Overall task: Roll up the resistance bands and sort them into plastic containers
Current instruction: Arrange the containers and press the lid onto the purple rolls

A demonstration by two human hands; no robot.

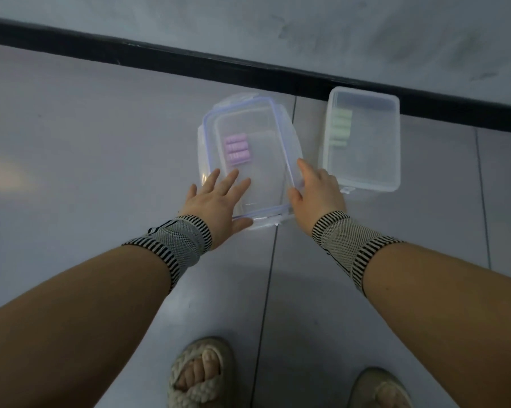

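On floor, at 12 o'clock from the feet: two clear plastic containers side by side, near a dark skirting strip.

Floor (86, 128): pale grey tiles, joint lines running toward the wall.

Left container (248, 160): clear box with a blue-edged lid (280, 136) lying on top; clip flaps show at its far edge, not visibly snapped down.

Right container (363, 142): clear box at 1 o'clock, just beside the first; whether it is lidded cannot be told.

Left hand (218, 198): fingers spread and straight, pressing flat on the lid's near left part, thumb along the near rim.

Right hand (319, 189): rests against the lid's near right corner; fingers mostly hidden, grip cannot be told.

Purple rolls (237, 149): rolled bands stacked at 10 o'clock inside the left container.

Green rolls (340, 128): rolled bands at the left wall of the right container.

Stage, judged: sorting looks done; lid being seated.

Risk: uneven pressure may leave one corner proud, so clips fail to catch; a sideways push may slide the box into its neighbour; jolting may loosen the rolls.
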